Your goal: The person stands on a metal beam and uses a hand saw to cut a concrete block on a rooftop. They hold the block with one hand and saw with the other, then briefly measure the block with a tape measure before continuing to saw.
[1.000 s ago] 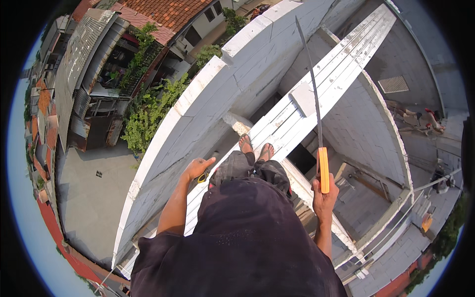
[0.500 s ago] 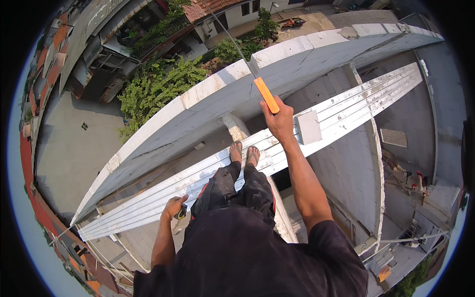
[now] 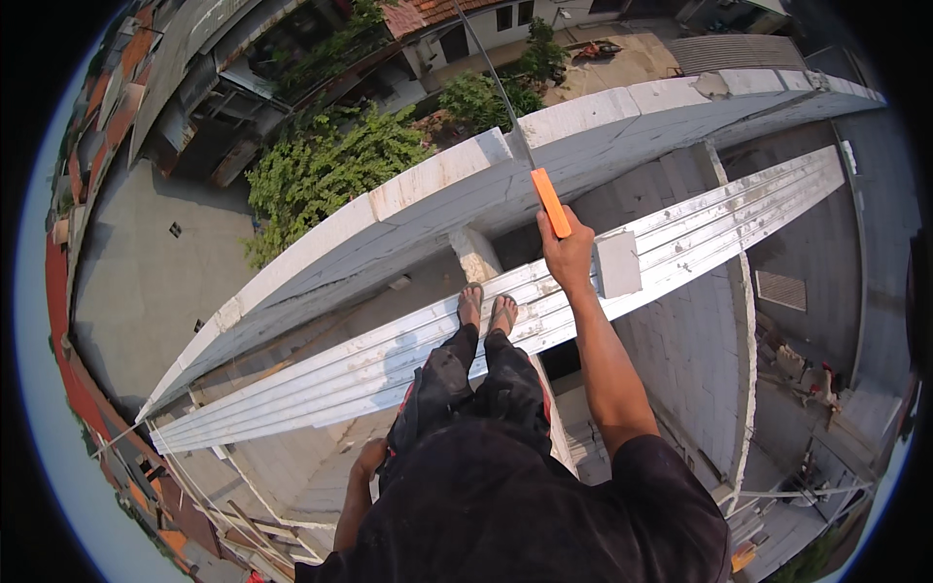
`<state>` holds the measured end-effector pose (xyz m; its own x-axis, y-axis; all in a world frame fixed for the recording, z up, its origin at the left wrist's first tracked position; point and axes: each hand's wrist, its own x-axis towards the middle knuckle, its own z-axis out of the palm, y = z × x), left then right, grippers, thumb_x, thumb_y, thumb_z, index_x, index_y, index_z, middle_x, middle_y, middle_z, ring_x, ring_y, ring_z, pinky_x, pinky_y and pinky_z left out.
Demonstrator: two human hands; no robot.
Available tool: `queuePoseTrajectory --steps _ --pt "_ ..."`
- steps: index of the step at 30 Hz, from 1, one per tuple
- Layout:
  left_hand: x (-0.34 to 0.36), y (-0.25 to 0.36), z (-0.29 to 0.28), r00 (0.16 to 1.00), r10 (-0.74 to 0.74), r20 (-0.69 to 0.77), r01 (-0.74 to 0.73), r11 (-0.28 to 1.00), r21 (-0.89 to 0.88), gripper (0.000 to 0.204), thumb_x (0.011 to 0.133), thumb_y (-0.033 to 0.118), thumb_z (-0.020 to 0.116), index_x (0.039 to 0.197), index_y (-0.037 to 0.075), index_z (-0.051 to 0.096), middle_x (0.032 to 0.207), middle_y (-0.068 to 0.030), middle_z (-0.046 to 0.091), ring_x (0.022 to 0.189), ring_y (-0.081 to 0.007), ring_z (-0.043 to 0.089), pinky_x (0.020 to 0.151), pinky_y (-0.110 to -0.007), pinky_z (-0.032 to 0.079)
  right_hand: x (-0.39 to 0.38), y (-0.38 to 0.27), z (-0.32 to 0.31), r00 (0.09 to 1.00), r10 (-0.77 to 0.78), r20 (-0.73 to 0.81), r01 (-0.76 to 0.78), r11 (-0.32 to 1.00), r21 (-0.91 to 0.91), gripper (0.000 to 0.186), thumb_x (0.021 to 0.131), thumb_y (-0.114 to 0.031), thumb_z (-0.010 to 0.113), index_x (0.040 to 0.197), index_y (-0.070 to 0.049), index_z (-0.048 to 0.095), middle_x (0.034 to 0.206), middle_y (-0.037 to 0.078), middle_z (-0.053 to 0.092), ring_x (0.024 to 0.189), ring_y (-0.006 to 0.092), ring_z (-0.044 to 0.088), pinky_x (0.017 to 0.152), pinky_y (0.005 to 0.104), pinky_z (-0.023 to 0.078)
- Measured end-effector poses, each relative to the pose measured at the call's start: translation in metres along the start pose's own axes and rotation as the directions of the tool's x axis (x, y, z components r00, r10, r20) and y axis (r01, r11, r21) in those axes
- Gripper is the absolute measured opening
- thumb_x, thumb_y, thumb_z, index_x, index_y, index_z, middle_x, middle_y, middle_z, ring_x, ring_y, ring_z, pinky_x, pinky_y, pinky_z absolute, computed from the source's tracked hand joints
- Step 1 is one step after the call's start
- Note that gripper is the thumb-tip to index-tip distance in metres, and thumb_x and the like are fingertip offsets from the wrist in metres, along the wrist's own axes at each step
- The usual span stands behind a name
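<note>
My right hand (image 3: 569, 255) is closed around the orange handle (image 3: 551, 202) of a hand saw. The saw's long, thin blade (image 3: 501, 92) shows nearly edge-on and reaches up past the wall top, beside a step in the pale block wall (image 3: 437, 173). My left hand (image 3: 369, 455) is low at my left hip, against the dark trousers; its fingers are mostly hidden, and no tape measure shows in it. A small light-grey block (image 3: 618, 264) lies on the metal planks just right of my right hand.
Both my feet (image 3: 487, 309) stand in sandals on long ribbed metal planks (image 3: 321, 381) spanning the walls. Below are rooms with bare floors and a block partition (image 3: 743, 360). Beyond the wall are a leafy tree (image 3: 326, 180), a paved yard (image 3: 146, 282) and roofs.
My left hand has dropped back to my hip, and the tape measure it held is out of sight. The saw stays in my right hand; the view has shifted slightly.
</note>
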<state>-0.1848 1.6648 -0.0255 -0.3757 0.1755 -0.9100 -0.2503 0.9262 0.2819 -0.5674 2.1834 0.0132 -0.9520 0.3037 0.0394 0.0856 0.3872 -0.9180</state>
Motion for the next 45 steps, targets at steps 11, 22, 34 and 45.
queuePoseTrajectory --steps 11,22,34,45 --pt "-0.012 0.065 -0.059 0.857 -0.506 0.099 0.429 0.594 -0.68 0.067 0.101 0.052 0.057 0.13 -0.007 0.067 0.128 -0.0239 0.069 0.115 -0.0316 0.067 0.1 -0.04 0.05 0.009 -0.006 0.002 0.997 0.074 -0.018 -0.074 0.997 -0.003 0.028 0.098 -0.026 0.07 0.096 0.002 0.07 0.071 0.02 0.066 0.068 0.0454 0.063 0.066 0.0433 0.051" --pt "-0.016 0.098 -0.072 0.915 -0.403 0.004 0.33 0.744 -0.581 0.055 0.104 0.047 0.056 0.129 0.0 0.071 0.124 -0.0216 0.07 0.112 -0.0309 0.067 0.097 -0.04 0.051 0.019 0.009 -0.005 0.985 0.158 0.062 -0.16 0.987 0.02 0.025 0.097 -0.021 0.071 0.1 0.004 0.072 0.07 0.02 0.064 0.064 0.0253 0.062 0.068 0.0413 0.05" --pt "-0.003 0.087 -0.065 0.94 -0.331 0.08 0.317 0.762 -0.564 0.038 0.104 0.024 0.049 0.133 0.011 0.07 0.116 -0.0166 0.074 0.109 -0.0291 0.071 0.094 -0.039 0.055 0.016 0.01 -0.009 0.983 0.177 0.039 -0.179 0.983 0.039 0.024 0.097 -0.018 0.07 0.1 0.005 0.072 0.067 0.014 0.062 0.064 0.0163 0.059 0.066 0.0349 0.049" --pt "-0.005 0.059 -0.056 0.998 0.054 0.024 -0.047 0.972 -0.228 0.036 0.097 0.016 0.052 0.128 0.011 0.07 0.115 -0.0166 0.074 0.109 -0.0331 0.071 0.094 -0.04 0.055 0.018 0.04 -0.029 0.935 0.301 0.187 -0.343 0.901 0.266 0.03 0.1 -0.019 0.067 0.076 -0.002 0.061 0.059 -0.002 0.052 0.052 0.0052 0.046 0.048 0.027 0.035"
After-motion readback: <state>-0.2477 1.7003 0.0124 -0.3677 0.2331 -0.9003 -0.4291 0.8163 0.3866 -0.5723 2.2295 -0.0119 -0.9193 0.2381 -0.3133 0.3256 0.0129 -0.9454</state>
